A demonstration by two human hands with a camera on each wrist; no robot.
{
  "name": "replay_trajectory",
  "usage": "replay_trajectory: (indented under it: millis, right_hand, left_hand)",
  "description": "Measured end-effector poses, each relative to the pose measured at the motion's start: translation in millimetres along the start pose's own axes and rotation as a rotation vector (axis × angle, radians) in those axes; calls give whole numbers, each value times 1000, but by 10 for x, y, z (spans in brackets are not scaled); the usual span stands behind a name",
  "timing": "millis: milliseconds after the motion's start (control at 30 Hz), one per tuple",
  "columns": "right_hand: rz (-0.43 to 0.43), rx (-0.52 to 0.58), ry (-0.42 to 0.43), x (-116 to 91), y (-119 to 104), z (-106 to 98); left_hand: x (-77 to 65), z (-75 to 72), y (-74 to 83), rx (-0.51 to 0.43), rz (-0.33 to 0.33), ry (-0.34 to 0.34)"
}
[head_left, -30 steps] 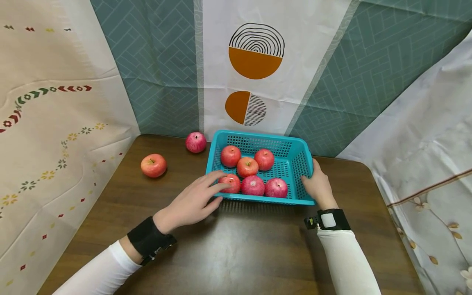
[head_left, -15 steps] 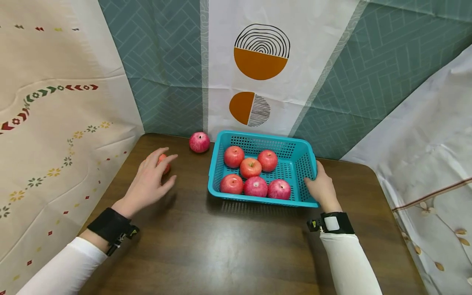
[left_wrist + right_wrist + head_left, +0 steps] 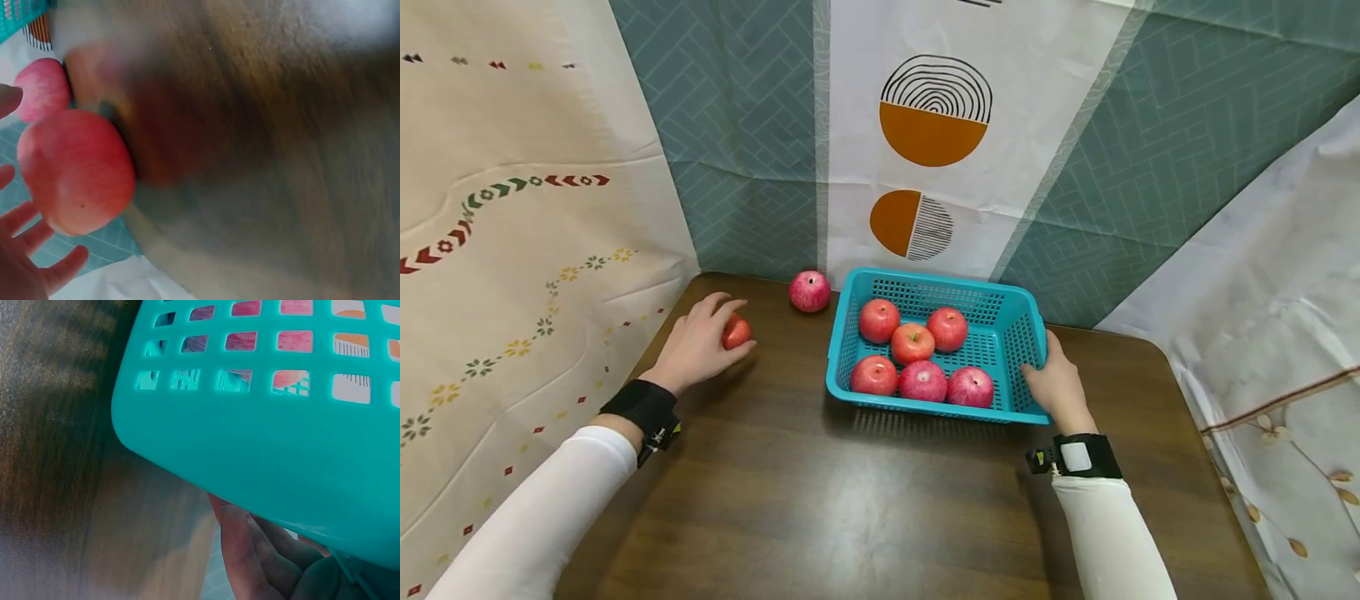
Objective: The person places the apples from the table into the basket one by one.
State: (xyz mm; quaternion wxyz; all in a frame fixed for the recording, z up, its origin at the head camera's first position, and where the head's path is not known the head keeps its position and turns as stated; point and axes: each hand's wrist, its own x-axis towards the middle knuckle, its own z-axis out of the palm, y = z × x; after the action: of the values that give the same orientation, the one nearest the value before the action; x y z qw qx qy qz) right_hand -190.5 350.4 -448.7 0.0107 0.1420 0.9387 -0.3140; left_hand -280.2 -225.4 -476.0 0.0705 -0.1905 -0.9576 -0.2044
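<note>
My left hand [image 3: 700, 342] reaches around a red apple [image 3: 737, 332] on the left of the table. In the left wrist view its fingers are spread beside that apple [image 3: 78, 172]; firm contact does not show. At the right, my right hand [image 3: 1057, 383] grips the short side of a turquoise plastic basket [image 3: 940, 277], thumb inside and fingers outside. The right wrist view shows those fingers [image 3: 240, 553] under the basket's rim. Several red and pink apples lie in the basket, among them an orange-red one [image 3: 913, 342]. A dark pink apple [image 3: 810, 292] sits left of the basket.
The brown wooden table [image 3: 850, 508] has a rounded back right corner. Patterned cloth [image 3: 745, 150] hangs right behind its back edge, with more cloth along the left [image 3: 497, 275] and right [image 3: 1285, 333] sides.
My left hand has left the apples at the basket's front left and moved left to the lone red apple. The right hand keeps its hold on the basket. The view has shifted slightly.
</note>
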Motion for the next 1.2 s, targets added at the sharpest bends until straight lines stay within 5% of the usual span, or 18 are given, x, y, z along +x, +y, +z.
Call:
replay_trajectory:
  millis: [433,1200]
  right_hand:
    - [-4,4,10,13,5,7]
    - [0,-6,11,5,-5,-1]
  left_hand:
    - [74,80,-115,-12,-85,-79]
    - [146,180,-55,18,-116,-130]
